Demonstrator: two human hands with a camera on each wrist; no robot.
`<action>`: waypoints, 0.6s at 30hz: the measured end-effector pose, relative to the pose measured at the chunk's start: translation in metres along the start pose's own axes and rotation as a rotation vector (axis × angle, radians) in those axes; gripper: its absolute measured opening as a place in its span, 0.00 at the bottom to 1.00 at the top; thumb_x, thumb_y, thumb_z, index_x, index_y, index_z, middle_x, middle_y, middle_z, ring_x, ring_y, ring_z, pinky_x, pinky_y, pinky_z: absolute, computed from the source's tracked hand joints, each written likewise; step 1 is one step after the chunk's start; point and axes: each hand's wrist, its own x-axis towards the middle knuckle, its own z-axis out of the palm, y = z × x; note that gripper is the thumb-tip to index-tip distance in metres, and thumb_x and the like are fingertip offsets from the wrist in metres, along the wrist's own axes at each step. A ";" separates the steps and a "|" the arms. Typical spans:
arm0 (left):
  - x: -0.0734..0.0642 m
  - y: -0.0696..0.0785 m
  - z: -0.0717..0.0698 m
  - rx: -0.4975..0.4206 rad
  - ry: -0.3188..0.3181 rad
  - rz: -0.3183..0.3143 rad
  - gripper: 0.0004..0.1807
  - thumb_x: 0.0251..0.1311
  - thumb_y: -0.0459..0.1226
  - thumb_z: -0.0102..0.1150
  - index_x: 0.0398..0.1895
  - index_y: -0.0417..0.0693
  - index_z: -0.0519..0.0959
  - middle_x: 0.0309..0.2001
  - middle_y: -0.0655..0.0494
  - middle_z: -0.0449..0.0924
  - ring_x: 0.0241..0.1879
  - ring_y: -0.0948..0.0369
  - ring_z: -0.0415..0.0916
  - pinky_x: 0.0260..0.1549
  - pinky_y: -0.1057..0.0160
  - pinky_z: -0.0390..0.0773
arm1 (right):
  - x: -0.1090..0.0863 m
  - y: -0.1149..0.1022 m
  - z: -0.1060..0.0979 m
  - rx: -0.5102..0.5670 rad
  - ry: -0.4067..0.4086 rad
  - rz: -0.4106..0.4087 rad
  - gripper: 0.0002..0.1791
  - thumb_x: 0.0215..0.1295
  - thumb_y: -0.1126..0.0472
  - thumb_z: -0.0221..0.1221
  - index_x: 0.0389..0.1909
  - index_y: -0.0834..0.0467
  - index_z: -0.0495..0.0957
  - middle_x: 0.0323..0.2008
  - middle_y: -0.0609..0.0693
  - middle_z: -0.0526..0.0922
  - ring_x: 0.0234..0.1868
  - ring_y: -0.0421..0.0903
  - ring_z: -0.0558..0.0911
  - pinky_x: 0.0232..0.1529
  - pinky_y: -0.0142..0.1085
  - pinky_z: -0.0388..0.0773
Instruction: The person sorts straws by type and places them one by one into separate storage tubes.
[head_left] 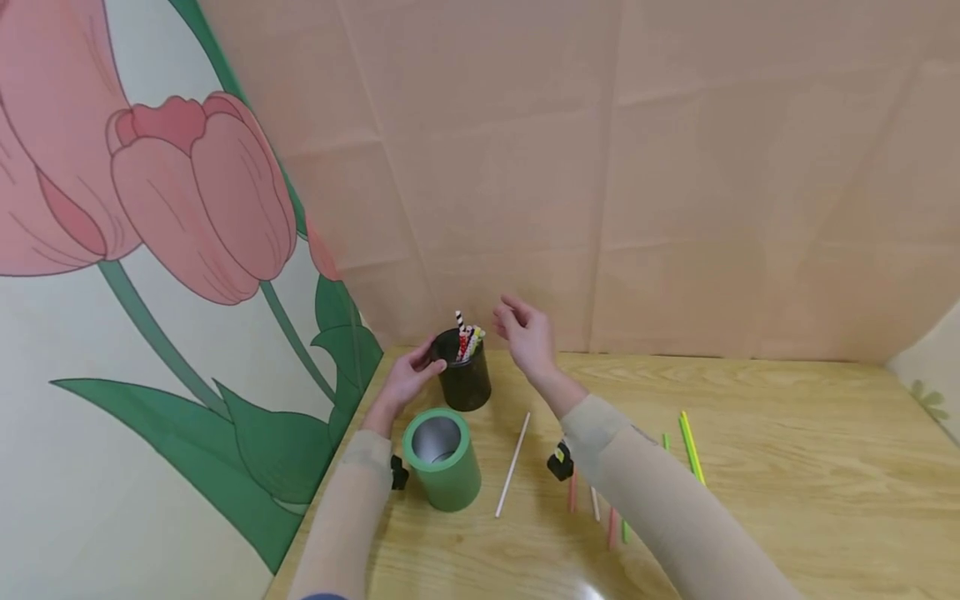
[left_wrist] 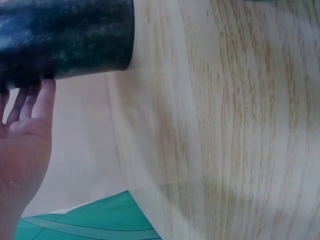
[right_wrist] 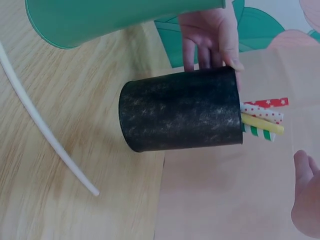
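Note:
A black cylindrical cup (head_left: 465, 385) stands near the back left of the table. Several patterned paper straws (head_left: 469, 342) poke out of its mouth, one of them black-and-white striped; red, yellow and green ones show in the right wrist view. My left hand (head_left: 411, 377) holds the cup at its left side, thumb near the rim. The left wrist view shows the fingers (left_wrist: 45, 102) against its dark wall. To the right of the straws and slightly higher, my right hand (head_left: 528, 337) hovers with loosely bent fingers and nothing visible in them.
Nearer me stands a green can (head_left: 450, 479) with a metallic inside. A white straw (head_left: 513, 465) lies to its right. Farther right lie pink straws (head_left: 572, 492) and yellow-green straws (head_left: 692, 448), partly behind my right sleeve. A pinkish sheet (head_left: 600, 208) hangs behind the table.

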 end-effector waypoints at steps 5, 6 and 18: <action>-0.002 -0.002 0.000 -0.017 0.007 0.004 0.37 0.76 0.36 0.65 0.84 0.45 0.62 0.79 0.39 0.62 0.77 0.46 0.64 0.71 0.50 0.70 | -0.008 0.006 -0.021 0.010 -0.027 0.023 0.22 0.84 0.63 0.55 0.71 0.70 0.75 0.59 0.71 0.84 0.50 0.50 0.89 0.56 0.45 0.85; -0.002 -0.003 0.000 -0.022 0.007 0.004 0.37 0.76 0.35 0.65 0.84 0.44 0.62 0.79 0.39 0.62 0.77 0.46 0.64 0.71 0.50 0.70 | -0.010 0.008 -0.027 0.003 -0.032 0.027 0.23 0.84 0.62 0.55 0.71 0.70 0.75 0.59 0.70 0.84 0.50 0.49 0.89 0.56 0.45 0.85; -0.005 0.001 -0.001 -0.004 -0.012 0.011 0.37 0.76 0.37 0.65 0.84 0.47 0.63 0.80 0.40 0.61 0.77 0.46 0.63 0.71 0.50 0.70 | -0.039 0.012 -0.119 -0.064 -0.027 0.067 0.28 0.85 0.54 0.55 0.71 0.73 0.72 0.60 0.61 0.85 0.51 0.37 0.86 0.57 0.39 0.84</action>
